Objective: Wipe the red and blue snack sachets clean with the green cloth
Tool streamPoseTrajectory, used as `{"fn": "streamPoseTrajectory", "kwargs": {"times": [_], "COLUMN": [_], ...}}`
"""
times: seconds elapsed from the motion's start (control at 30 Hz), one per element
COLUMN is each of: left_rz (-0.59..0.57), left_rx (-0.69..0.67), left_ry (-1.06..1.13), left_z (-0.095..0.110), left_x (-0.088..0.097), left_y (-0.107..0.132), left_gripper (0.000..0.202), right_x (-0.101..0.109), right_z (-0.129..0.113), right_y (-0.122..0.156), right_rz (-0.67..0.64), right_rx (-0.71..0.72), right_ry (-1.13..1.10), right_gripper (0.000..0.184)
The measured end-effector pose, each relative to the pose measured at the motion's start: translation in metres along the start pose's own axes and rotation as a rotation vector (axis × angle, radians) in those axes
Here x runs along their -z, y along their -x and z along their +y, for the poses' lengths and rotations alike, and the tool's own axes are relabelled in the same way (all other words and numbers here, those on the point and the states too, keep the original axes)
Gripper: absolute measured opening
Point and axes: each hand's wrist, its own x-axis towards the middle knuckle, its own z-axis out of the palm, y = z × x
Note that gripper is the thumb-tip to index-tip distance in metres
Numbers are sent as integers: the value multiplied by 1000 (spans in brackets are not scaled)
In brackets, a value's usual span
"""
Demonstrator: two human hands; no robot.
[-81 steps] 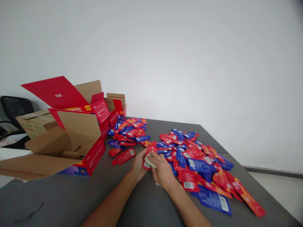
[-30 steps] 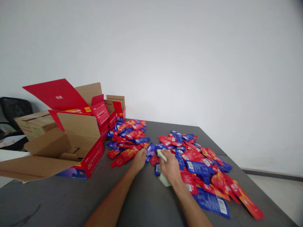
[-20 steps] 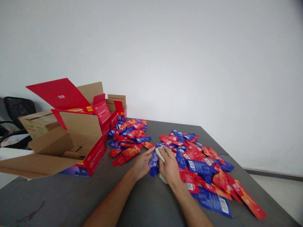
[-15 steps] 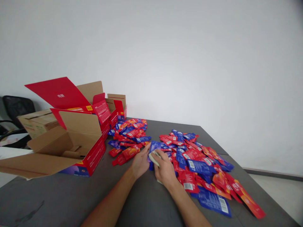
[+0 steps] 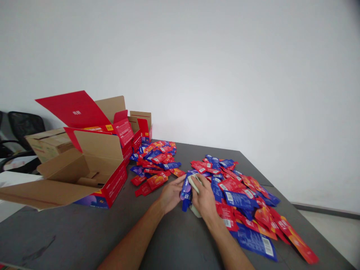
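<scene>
Between my hands is a blue sachet (image 5: 186, 190) with a purple print, held above the dark table. My left hand (image 5: 171, 195) grips it along its left side, thumb and fingers closed on the edge. In my right hand (image 5: 204, 198) is a bunched pale cloth (image 5: 194, 183), pressed against the sachet's right side; part of the cloth hangs below the palm. Just right of my right hand spreads a heap of red and blue sachets (image 5: 232, 183). Beyond my left hand lies a second pile of sachets (image 5: 157, 155).
An open red carton (image 5: 114, 185) with raised flaps stands at the left, its brown inside showing. Behind it are more open red cartons (image 5: 123, 129) and a brown cardboard box (image 5: 50, 142). A black chair (image 5: 26, 125) is at far left. The white wall (image 5: 213, 75) rises behind the table (image 5: 112, 236).
Both hands have shifted slightly right in view with the sachet and cloth. More of the sachet's purple front now shows, and the cloth has moved up along its right side.
</scene>
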Motion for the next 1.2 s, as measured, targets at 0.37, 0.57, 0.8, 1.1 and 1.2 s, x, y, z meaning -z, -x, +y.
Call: {"fn": "streamPoseTrajectory", "kwargs": {"times": [0.37, 0.57, 0.8, 1.1, 1.2], "left_rz": [-2, 152, 389, 430, 366], "left_rx": [-99, -116, -347, -275, -227], "left_ry": [-108, -294, -719, -466, -267], "left_z": [12, 4, 8, 2, -3], "left_x": [3, 9, 26, 19, 12], "left_y": [6, 0, -10, -9, -8], "left_gripper": [82, 51, 21, 37, 44], "right_x": [2, 13, 14, 13, 11], "right_z": [-13, -11, -9, -21, -20], "right_y": [-4, -12, -13, -10, -6], "right_rz": [35, 161, 218, 198, 131], "right_rx": [-182, -239, -224, -121, -63], "right_ry": [-234, -297, -272, -247, -206], "right_gripper": [30, 29, 29, 30, 34]}}
